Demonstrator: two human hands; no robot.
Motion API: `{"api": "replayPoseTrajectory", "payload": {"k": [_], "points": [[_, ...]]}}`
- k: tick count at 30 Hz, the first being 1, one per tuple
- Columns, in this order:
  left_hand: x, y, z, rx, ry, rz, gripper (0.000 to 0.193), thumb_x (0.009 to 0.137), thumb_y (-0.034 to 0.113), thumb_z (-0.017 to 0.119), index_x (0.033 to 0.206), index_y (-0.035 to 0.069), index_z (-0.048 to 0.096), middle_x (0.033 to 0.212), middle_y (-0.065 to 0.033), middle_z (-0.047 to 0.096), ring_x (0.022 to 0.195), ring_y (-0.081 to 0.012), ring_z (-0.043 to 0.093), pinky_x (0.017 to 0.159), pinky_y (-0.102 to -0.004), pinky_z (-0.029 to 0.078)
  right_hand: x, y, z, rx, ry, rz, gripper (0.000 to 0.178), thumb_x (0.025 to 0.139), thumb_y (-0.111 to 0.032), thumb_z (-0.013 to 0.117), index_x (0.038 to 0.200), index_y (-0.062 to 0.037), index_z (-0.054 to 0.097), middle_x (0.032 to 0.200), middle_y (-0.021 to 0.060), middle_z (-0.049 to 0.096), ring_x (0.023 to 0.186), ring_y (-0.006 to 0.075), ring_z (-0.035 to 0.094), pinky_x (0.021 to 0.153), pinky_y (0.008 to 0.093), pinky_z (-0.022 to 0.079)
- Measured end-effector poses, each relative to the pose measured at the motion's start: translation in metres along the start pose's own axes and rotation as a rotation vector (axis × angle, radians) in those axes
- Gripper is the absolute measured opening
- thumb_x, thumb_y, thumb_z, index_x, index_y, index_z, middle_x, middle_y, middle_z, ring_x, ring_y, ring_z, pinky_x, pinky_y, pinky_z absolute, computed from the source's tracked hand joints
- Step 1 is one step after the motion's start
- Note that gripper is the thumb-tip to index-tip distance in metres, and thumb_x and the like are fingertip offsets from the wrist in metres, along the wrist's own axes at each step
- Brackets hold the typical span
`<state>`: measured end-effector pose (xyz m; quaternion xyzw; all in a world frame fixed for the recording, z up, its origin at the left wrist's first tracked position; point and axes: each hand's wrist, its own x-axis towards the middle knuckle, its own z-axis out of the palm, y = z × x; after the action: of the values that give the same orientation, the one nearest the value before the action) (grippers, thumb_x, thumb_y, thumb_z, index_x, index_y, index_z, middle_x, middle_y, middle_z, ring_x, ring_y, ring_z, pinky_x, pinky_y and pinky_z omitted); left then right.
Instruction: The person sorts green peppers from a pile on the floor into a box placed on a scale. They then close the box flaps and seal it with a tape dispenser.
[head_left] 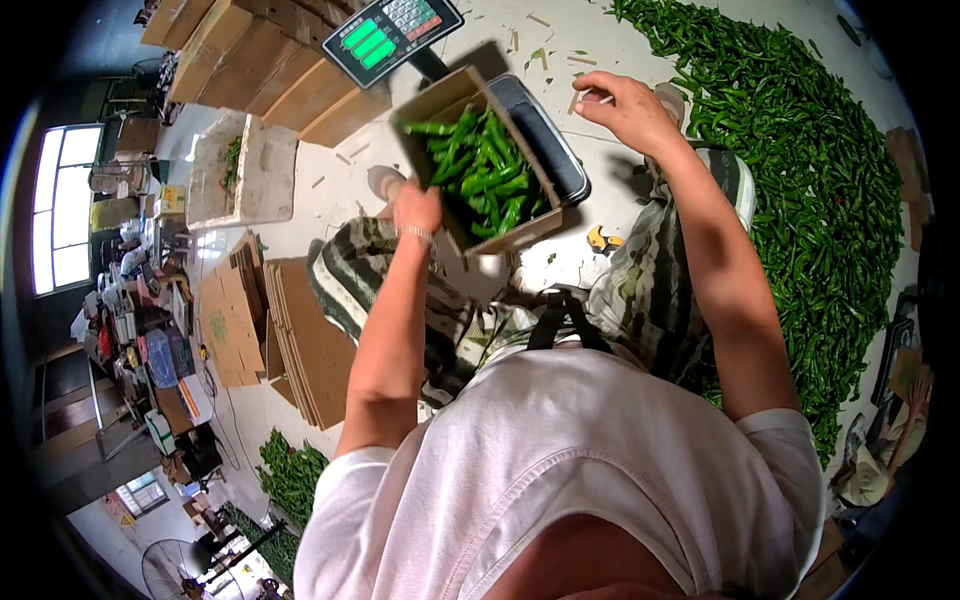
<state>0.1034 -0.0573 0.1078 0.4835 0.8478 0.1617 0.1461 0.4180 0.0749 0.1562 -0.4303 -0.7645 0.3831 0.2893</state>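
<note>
An open cardboard box [552,222] part-filled with green chili peppers [485,170] stands askew in front of me. My left hand [415,208] is closed on its left side wall, the fingertips partly hidden by the box. The box overlaps the dark platform [545,135] of a digital scale; I cannot tell whether it rests fully on it. Behind the box is the scale's display [392,35], lit green. My right hand [628,112] is raised beyond the platform's right side, away from the box. Its fingers are curled, with a small pale thing showing between them.
A big heap of green chilies [800,190] covers the floor on the right. Stacked cartons [260,70] and a white foam box [265,180] stand at left, above flattened cardboard [300,340]. A small yellow-and-black tool [603,240] lies between my legs. Another person [885,450] is at far right.
</note>
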Motion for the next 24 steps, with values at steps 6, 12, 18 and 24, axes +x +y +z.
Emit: {"api": "replayPoseTrajectory", "payload": {"k": [6,12,18,24], "points": [[0.000,-0.042,0.012,-0.013,0.027,0.014,0.029,0.079,0.021,0.060,0.097,-0.001,0.060,0.087,-0.0281,0.062,0.084,-0.0445,0.060,0.076,-0.0474,0.048,-0.009,-0.011,0.006,-0.152,-0.081,0.032,0.035,0.082,-0.025,0.064,0.112,-0.0062,0.060,0.089,0.0137,0.066,0.082,0.0249,0.064,0.076,0.0333,0.049],[-0.015,-0.041,0.014,-0.099,-0.031,-0.063,0.032,0.078,0.023,0.063,0.092,-0.005,0.058,0.084,-0.0286,0.062,0.084,-0.0444,0.059,0.075,-0.0474,0.047,-0.018,-0.004,0.006,-0.202,-0.073,0.049,0.038,0.081,-0.029,0.064,0.112,-0.0073,0.060,0.088,0.0136,0.066,0.082,0.0291,0.063,0.078,0.0373,0.048],[-0.020,0.008,-0.023,0.029,0.075,0.137,0.052,0.078,0.017,0.064,0.123,-0.001,0.045,0.099,-0.0259,0.061,0.092,-0.0403,0.059,0.077,-0.0454,0.047,-0.016,-0.011,0.026,-0.237,-0.104,0.003,0.039,0.081,-0.029,0.065,0.113,-0.0075,0.059,0.089,0.0140,0.065,0.084,0.0304,0.062,0.078,0.0369,0.048],[-0.007,0.061,-0.023,0.174,-0.082,0.532,0.053,0.077,0.009,0.060,0.128,0.010,0.046,0.118,-0.0185,0.057,0.101,-0.0373,0.057,0.086,-0.0426,0.046,-0.011,-0.024,0.015,-0.152,-0.005,0.058,0.034,0.079,-0.030,0.066,0.106,-0.0095,0.063,0.089,0.0111,0.067,0.086,0.0291,0.063,0.079,0.0388,0.049]]}}
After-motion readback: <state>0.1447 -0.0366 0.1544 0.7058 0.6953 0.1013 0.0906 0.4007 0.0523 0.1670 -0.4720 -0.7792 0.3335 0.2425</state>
